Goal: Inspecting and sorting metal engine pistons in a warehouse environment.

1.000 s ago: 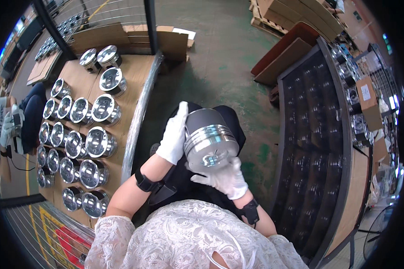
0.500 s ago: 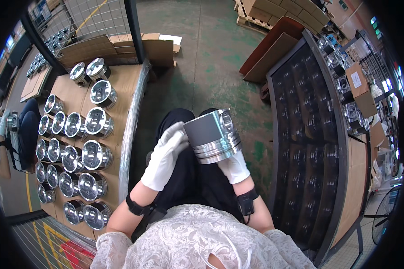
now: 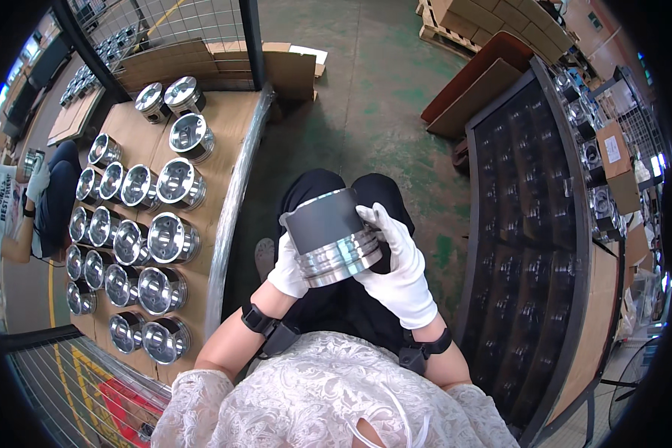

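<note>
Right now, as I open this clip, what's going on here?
The person's left hand and right hand, both in white gloves, hold a piston above the lap, its ringed end nearer the body. On the left, other pistons sit on a cardboard-topped table. At far left, a co-worker's gloved hand holds a metal part.

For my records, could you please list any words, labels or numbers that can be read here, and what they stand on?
Co-worker's pale shirt: dark printed lettering, not copied here.
Cardboard box at right: white label, print too small to read.
Held piston: no readable marks.
</note>
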Available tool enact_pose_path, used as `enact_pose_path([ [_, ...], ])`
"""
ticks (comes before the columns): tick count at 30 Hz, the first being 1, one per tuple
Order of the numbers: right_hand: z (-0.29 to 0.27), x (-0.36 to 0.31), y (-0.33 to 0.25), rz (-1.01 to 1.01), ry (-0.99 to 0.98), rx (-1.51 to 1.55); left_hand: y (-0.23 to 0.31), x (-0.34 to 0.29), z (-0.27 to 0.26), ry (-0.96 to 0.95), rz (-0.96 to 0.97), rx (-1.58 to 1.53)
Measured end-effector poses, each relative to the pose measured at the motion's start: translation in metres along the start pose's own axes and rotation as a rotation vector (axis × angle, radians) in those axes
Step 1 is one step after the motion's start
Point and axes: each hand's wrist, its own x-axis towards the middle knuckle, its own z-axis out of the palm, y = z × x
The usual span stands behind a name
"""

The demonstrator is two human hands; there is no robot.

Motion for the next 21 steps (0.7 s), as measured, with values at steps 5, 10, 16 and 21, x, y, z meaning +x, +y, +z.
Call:
enact_pose_path([
  [5,0.032,-0.018,0.030,0.158,0.137,0.388,-0.002,0.002,-0.012,-0.049,0.026,-0.026],
  [10,0.037,-0.016,0.019,0.544,0.180,1.713,0.005,-0.029,0.059,-0.026,0.575,0.810],
  [16,0.027,-0.017,0.007,0.595,0.233,1.820,-0.017,-0.064,0.067,-0.341,1.036,1.505],
  [21,0.022,-0.033,-0.007,0.566,0.248,1.762,-0.009,-0.097,0.084,-0.282,1.236,1.700],
])
